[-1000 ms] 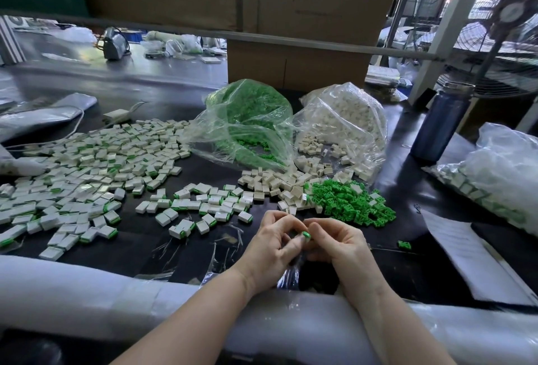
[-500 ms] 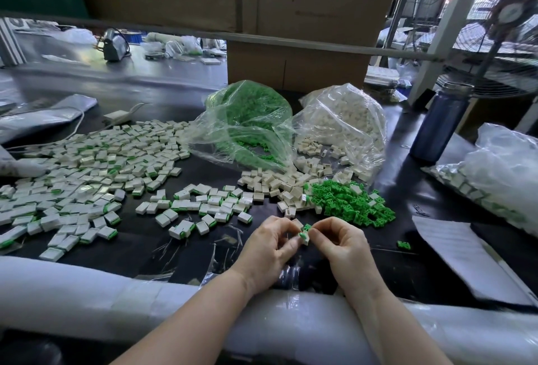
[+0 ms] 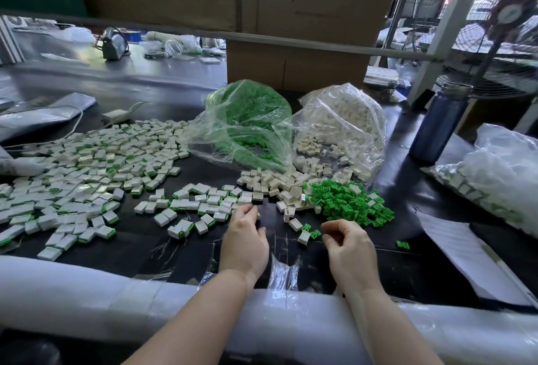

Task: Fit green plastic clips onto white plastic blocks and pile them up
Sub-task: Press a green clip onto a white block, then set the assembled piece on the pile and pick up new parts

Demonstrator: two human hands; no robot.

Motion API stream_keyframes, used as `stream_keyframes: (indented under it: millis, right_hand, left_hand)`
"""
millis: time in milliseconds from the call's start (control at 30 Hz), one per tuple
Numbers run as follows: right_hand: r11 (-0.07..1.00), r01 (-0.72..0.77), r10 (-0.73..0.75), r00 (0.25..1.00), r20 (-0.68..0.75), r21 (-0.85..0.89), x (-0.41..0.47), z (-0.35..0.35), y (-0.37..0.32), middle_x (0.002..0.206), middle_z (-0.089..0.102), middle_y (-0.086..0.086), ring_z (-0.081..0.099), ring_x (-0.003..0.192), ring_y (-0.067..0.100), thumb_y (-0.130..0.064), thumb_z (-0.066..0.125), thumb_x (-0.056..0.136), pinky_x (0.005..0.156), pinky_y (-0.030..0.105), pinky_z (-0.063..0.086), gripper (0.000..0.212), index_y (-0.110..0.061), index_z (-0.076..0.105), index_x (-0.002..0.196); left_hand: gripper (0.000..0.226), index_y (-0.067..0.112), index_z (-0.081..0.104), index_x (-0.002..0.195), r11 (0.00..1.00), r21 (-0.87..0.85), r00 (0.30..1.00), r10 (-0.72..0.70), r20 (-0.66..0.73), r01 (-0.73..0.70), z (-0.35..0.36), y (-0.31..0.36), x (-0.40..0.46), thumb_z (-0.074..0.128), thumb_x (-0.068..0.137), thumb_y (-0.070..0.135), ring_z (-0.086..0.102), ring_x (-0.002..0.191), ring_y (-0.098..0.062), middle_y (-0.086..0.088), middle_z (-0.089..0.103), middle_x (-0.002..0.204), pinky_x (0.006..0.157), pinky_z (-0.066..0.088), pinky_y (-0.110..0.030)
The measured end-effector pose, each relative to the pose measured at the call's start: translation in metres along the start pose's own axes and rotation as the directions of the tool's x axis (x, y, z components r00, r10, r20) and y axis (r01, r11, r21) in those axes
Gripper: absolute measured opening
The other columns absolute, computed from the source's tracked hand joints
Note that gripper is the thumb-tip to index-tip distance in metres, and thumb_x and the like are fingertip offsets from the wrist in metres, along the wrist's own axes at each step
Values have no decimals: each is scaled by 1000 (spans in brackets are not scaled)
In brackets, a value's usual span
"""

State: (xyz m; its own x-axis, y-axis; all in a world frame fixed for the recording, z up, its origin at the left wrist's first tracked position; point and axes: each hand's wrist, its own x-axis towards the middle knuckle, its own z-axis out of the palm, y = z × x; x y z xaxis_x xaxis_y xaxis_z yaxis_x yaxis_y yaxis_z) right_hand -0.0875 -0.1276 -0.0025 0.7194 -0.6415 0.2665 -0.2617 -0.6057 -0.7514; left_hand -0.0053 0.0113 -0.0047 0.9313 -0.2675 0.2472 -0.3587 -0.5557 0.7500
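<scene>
- Head view, stock count taken from my remote seat; every place is given relative to the green clip pile on the black table.
- Finished blocks: I count a broad spread well to the left of the clip pile, white bodies with green edges showing. I judge this the bulk of the work done.
- Recent finished row: a smaller band between that spread and the clip pile, also clipped.
- Bare white blocks: a loose heap just left of the clip pile and touching it, none clipped as far as I can see. A few strays lie just in front of the pile.
- Bag of green clips and bag of white blocks: behind the clip pile, both well filled. I judge a large share of the task remains.
- Left hand: in front and left of the clip pile, fingers reaching to the near edge of the recent row. They hide what lies under them, so I cannot tell whether they grip a block.
- Right hand: directly in front of the clip pile, fingers loosely curled and holding nothing I can see.
- Blue bottle: right of and behind the clip pile.
- Paper sheet: right of the clip pile.
</scene>
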Motion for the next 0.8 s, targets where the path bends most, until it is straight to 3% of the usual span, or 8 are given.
stream_keyframes:
  millis: [133,200,267,400,500,633,800]
  right_hand:
    - [995,29,-26,999,35,-92,1,2,0,94,58,-5,55,100,18,-6,60,87,89,26,41,17,-13,68,100]
    - [990,42,-35,998,48,-138,1,3,0,103,61,-2,52,104,19,-8,58,88,92,25,39,21,-14,67,106]
    - [982,57,-46,997,63,-181,1,4,-2,110,60,-2,48,108,18,-11,56,90,93,25,36,25,-16,66,112]
    - [954,67,-33,992,119,-292,0,5,-5,122,56,-8,44,113,18,-21,50,94,96,32,36,29,-26,62,120]
    - [932,87,-42,990,134,-352,-1,4,-6,116,58,-8,45,110,17,-27,52,93,93,31,36,23,-28,65,113]
    - [946,64,-34,995,98,-317,-2,3,-8,99,61,-5,48,100,17,-24,63,86,83,29,35,7,-21,65,91]
    - [982,96,-85,993,79,-161,-4,2,-6,80,57,-8,55,87,17,-11,69,80,73,22,36,13,-18,64,90]
  left_hand:
    - [52,9,32,143,982,157,993,95,73,-105,2,4,-3,50,94,16,20,140,-14,1,27,150,114,13,-21]
    - [49,14,38,140,954,210,976,200,80,-213,3,5,-5,50,93,19,20,136,-12,2,33,144,115,15,-22]
    - [45,20,42,138,913,222,937,315,153,-343,5,7,-7,48,94,19,22,132,-10,6,35,140,114,16,-22]
    - [46,30,32,143,802,255,819,433,376,-541,13,7,-8,37,98,27,12,136,-7,14,22,150,111,10,-25]
    - [39,31,42,137,809,215,805,439,398,-547,14,6,-7,37,99,31,23,131,-7,17,34,145,108,17,-23]
    - [25,20,65,114,865,99,840,443,312,-493,11,8,-7,52,94,25,42,112,-12,9,59,123,98,31,-21]
    - [20,17,64,109,898,43,861,406,305,-439,7,11,-9,58,90,19,50,102,-15,3,61,106,90,37,-23]
